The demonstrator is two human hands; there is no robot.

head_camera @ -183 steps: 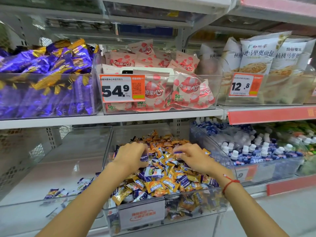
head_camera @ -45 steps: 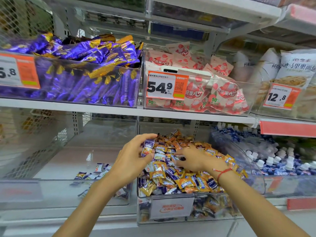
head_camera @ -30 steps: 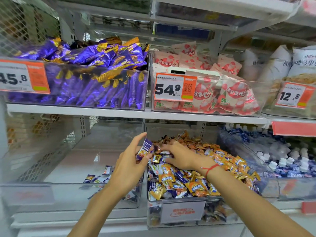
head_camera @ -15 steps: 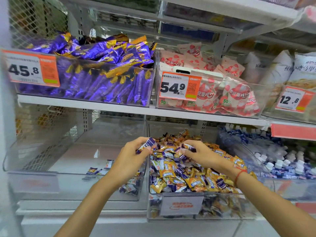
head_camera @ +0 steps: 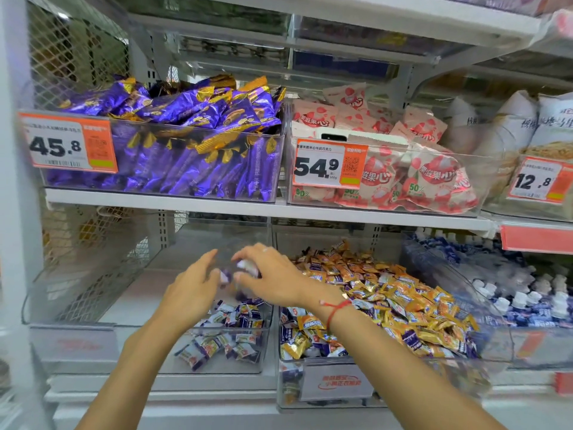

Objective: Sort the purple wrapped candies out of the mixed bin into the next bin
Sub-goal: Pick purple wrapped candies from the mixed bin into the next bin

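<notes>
The mixed bin (head_camera: 434,367) holds a heap of orange and purple wrapped candies (head_camera: 387,293). The clear bin to its left (head_camera: 77,346) has a small pile of purple candies (head_camera: 229,333) at its front right corner. Both hands hover over that left bin. My left hand (head_camera: 192,290) has its fingers straight and spread. My right hand (head_camera: 266,274) curls its fingers and thumb round a blurred purple candy (head_camera: 246,265). Another purple candy (head_camera: 225,276) is blurred in the air between the hands, and a third blur (head_camera: 240,294) hangs just below them.
The shelf above carries a bin of large purple bars (head_camera: 173,150), a bin of pink packets (head_camera: 403,172) and white bags (head_camera: 527,135). A bin of small white-capped bottles (head_camera: 511,293) stands right of the mixed bin. Wire mesh (head_camera: 77,72) closes the left side.
Both hands have moved left from the mixed bin to above the left bin. My left hand has opened, and the candy it pinched is now loose in the air.
</notes>
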